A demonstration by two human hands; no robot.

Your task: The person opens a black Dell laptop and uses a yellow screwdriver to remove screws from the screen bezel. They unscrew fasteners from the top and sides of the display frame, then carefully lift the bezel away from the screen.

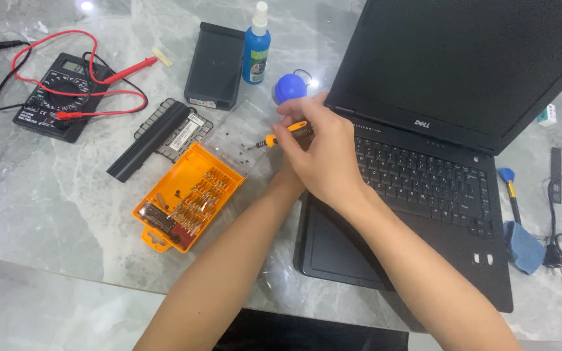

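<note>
Clearly the biggest thing on the marble table (47,214) is the open black laptop (437,214), and everything else sits around it. Over its upper-left keyboard corner the right hand (323,159) lies on top, back to the camera, its fingers curled in and closed around the black-and-orange handle of a small screwdriver (287,133); the forearm runs in from the lower right across the palm rest. The left hand (291,172) is almost wholly hidden beneath it, so whether its fingers grip anything cannot be told; its forearm comes up from the bottom edge, just left of the laptop. The screwdriver lies nearly level, tip pointing left, away from the laptop, over a clear lid dotted with screws (242,136). Left of the laptop lie the orange bit case (187,198), a long black battery (157,140), a flat black cover (216,65) and, furthest out, a multimeter (56,97) with red leads. Just beside the laptop's hinge corner stand a blue spray bottle (255,49) and a blue blower ball (289,86).
</note>
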